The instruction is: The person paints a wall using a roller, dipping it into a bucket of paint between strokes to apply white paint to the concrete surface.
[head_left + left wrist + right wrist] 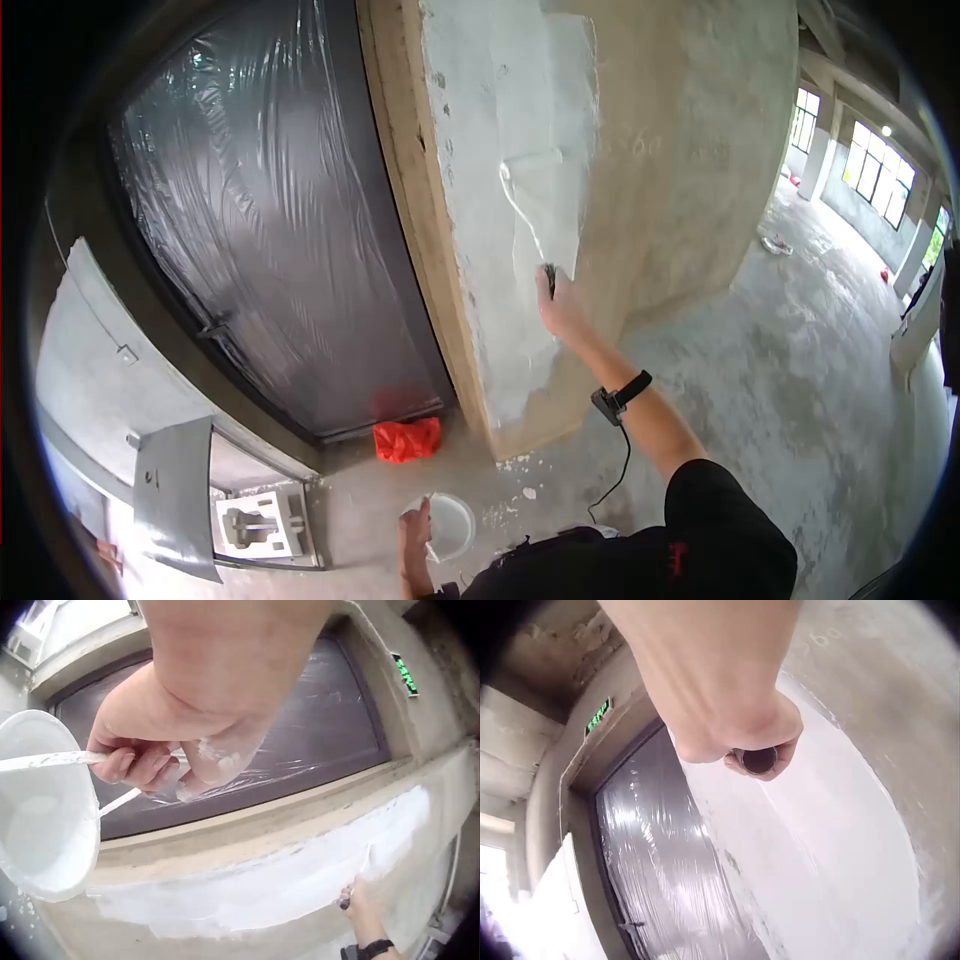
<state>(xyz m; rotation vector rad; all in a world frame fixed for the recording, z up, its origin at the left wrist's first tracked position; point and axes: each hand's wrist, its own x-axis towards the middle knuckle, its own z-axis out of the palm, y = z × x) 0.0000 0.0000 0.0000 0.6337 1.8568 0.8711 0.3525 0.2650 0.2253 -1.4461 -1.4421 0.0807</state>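
My right hand [565,312] grips the dark handle [550,280] of a paint roller whose thin white frame [517,208] slants up to the wall. The roller end meets a white-coated strip of wall [470,60]. From behind, the right wrist view shows the fingers of that hand [769,731] wrapped around the handle's round butt end [759,760]; the roller itself is hidden there. Low on the other side, my left hand [414,528] holds a white bucket [462,515] by its bail handle [56,759]. White smears mark the left thumb [217,754].
Left of the wall strip stands a dark door [270,200] under plastic film. A red plastic bag [408,440] lies at its foot, with white crumbs [500,515] on the floor nearby. A grey panel [178,490] hangs beside a box holding white foam [260,525]. Bare concrete wall [690,180] continues right.
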